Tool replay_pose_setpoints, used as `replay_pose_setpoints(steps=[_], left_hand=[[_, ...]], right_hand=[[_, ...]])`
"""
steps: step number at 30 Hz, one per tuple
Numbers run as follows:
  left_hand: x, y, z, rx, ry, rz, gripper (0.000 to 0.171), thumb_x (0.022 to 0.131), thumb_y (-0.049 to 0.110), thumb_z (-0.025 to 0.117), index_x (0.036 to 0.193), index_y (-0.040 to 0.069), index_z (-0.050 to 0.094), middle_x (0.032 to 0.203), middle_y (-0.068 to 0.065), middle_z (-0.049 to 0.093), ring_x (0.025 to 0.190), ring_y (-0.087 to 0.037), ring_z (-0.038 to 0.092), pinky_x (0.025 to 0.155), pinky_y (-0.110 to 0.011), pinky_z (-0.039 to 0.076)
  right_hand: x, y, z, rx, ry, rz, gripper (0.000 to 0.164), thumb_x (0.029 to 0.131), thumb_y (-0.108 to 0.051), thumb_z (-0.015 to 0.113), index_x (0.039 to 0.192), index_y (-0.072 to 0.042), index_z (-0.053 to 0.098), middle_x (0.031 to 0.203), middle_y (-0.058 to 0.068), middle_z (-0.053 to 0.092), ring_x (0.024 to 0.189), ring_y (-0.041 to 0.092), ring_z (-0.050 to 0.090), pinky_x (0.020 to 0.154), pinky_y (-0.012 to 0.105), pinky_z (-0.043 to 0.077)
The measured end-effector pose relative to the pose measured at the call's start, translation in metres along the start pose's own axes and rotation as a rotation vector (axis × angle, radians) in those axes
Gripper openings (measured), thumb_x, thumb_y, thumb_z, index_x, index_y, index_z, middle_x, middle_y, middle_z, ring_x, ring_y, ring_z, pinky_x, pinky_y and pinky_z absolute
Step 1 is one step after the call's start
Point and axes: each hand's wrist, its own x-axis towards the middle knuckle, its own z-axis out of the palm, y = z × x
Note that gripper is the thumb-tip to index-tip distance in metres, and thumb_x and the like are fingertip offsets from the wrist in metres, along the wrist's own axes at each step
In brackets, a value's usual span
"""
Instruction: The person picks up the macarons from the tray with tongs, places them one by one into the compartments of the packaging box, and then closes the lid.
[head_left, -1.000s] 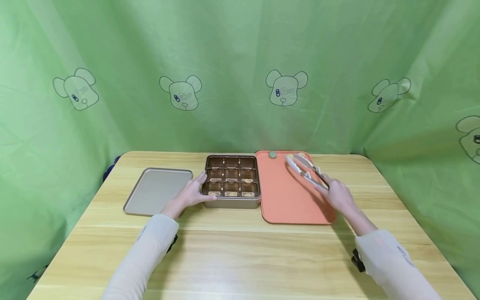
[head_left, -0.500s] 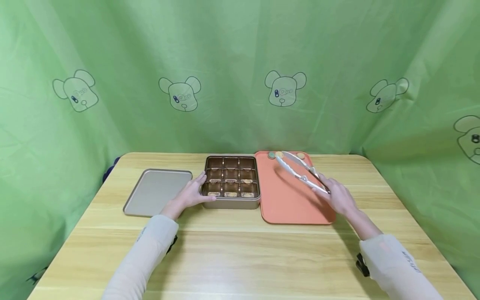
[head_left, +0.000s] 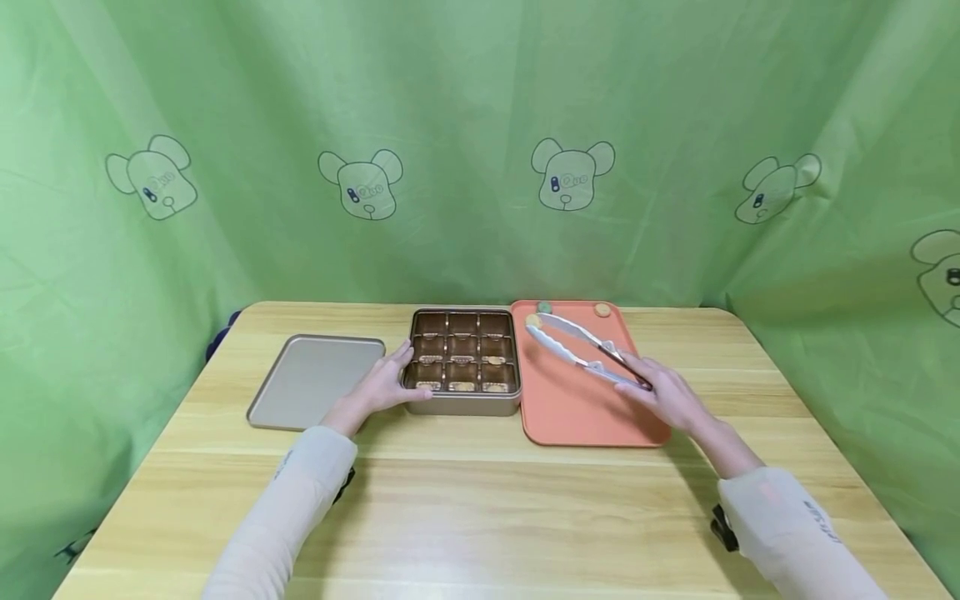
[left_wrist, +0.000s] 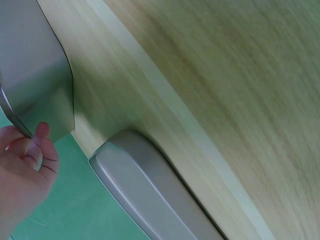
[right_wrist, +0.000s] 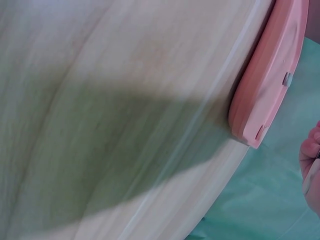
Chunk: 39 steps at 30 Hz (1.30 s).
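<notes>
My right hand (head_left: 667,398) grips metal tongs (head_left: 594,367) with wavy pale tips over the coral tray (head_left: 577,417). Between the tips is a small round beige cookie (head_left: 533,321), near the tray's left edge. A bronze-coloured box (head_left: 465,405) with a brown divided insert stands just left of the tray. My left hand (head_left: 378,387) holds its front left corner, thumb along the front and fingers along the side. A beige round piece (head_left: 496,361) shows in a right-hand compartment. In the right wrist view, only part of the right hand (right_wrist: 312,165) appears.
At the tray's far edge lie a green cookie (head_left: 544,307) and another beige cookie (head_left: 602,310). A flat bronze lid (head_left: 318,379) rests left of the box. The wooden table (head_left: 480,500) backs onto a green curtain (head_left: 465,233) printed with bear heads.
The tongs and the beige cookie have moved left across the tray's far end, then slightly nearer, toward the box. The left hand and box have stayed in place.
</notes>
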Motion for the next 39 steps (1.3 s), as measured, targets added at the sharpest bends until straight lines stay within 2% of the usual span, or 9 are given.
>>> replay_pose_setpoints(steps=[4, 8, 12, 20, 25, 31, 39], left_hand=[[0.000, 0.000, 0.000, -0.002, 0.002, 0.002, 0.097, 0.073, 0.046, 0.071, 0.139, -0.007, 0.024, 0.151, -0.017, 0.012, 0.135, -0.040, 0.017, 0.111, -0.049, 0.014], [0.000, 0.000, -0.001, 0.000, 0.008, 0.011, 0.097, 0.073, 0.046, 0.071, 0.139, -0.008, 0.024, 0.150, -0.018, 0.012, 0.135, -0.040, 0.017, 0.111, -0.048, 0.014], [0.000, 0.000, -0.001, 0.003, 0.011, 0.010, 0.097, 0.073, 0.046, 0.071, 0.139, -0.008, 0.025, 0.150, -0.019, 0.012, 0.135, -0.040, 0.018, 0.111, -0.048, 0.015], [0.000, 0.002, 0.000, -0.004, -0.010, -0.005, 0.096, 0.073, 0.046, 0.070, 0.140, -0.005, 0.024, 0.151, -0.016, 0.012, 0.136, -0.039, 0.016, 0.111, -0.048, 0.014], [-0.001, 0.003, -0.001, -0.013, -0.011, -0.010, 0.096, 0.073, 0.046, 0.071, 0.140, -0.005, 0.023, 0.151, -0.016, 0.011, 0.136, -0.039, 0.015, 0.111, -0.047, 0.013], [-0.002, 0.003, -0.001, -0.008, -0.010, -0.011, 0.096, 0.073, 0.045, 0.071, 0.140, -0.006, 0.023, 0.151, -0.017, 0.011, 0.136, -0.039, 0.015, 0.111, -0.048, 0.013], [-0.002, 0.002, -0.001, -0.002, -0.005, 0.005, 0.096, 0.074, 0.046, 0.070, 0.139, -0.007, 0.024, 0.150, -0.018, 0.012, 0.135, -0.040, 0.017, 0.111, -0.048, 0.014]], right_hand=[[0.002, -0.002, 0.001, -0.002, -0.001, 0.008, 0.058, 0.086, -0.028, 0.063, 0.134, -0.003, 0.044, 0.116, 0.025, 0.055, 0.090, 0.035, 0.055, 0.078, 0.053, 0.046], [0.006, -0.006, 0.003, -0.017, 0.004, -0.012, 0.057, 0.085, -0.026, 0.064, 0.134, -0.004, 0.045, 0.092, 0.015, 0.057, 0.074, 0.025, 0.051, 0.066, 0.042, 0.045], [0.008, -0.010, 0.009, -0.012, -0.003, -0.037, 0.056, 0.086, -0.025, 0.064, 0.134, -0.004, 0.045, 0.080, 0.007, 0.050, 0.067, 0.018, 0.043, 0.061, 0.034, 0.039], [0.013, -0.021, 0.017, 0.027, -0.019, -0.051, 0.057, 0.085, -0.028, 0.064, 0.135, -0.007, 0.045, 0.085, 0.008, 0.053, 0.070, 0.019, 0.045, 0.064, 0.035, 0.040], [0.017, -0.027, 0.020, 0.043, -0.040, -0.054, 0.058, 0.085, -0.032, 0.064, 0.135, -0.009, 0.045, 0.079, 0.001, 0.047, 0.068, 0.016, 0.042, 0.063, 0.031, 0.037], [0.024, -0.036, 0.026, 0.018, -0.050, -0.091, 0.058, 0.085, -0.032, 0.063, 0.135, -0.010, 0.045, 0.076, 0.000, 0.044, 0.065, 0.015, 0.040, 0.060, 0.028, 0.036], [0.033, -0.048, 0.032, -0.022, -0.096, -0.110, 0.060, 0.086, -0.037, 0.061, 0.136, -0.010, 0.044, 0.080, 0.000, 0.049, 0.068, 0.015, 0.044, 0.061, 0.029, 0.039]])
